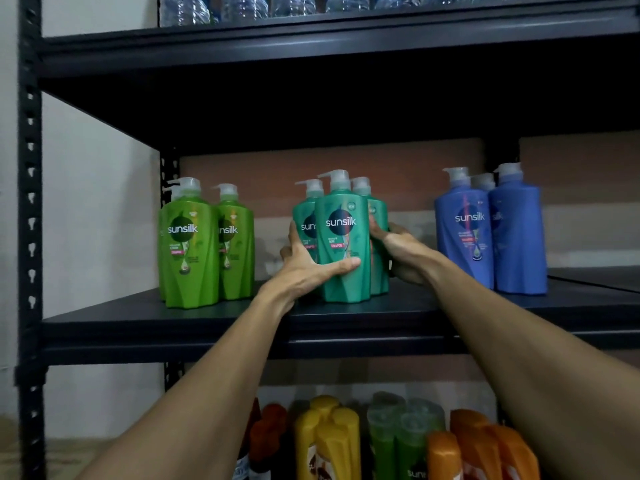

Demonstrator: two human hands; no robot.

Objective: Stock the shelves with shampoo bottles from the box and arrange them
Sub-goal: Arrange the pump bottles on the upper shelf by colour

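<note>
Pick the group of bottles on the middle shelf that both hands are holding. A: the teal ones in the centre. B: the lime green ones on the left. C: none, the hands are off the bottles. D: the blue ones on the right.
A: the left hand and right hand both grip the teal bottles in the centre, while the lime green bottles and blue bottles stand untouched on either side.

Dim, bluish light; deep shadow under upper shelf; soft overall blur; wide-angle bending at edges
</note>
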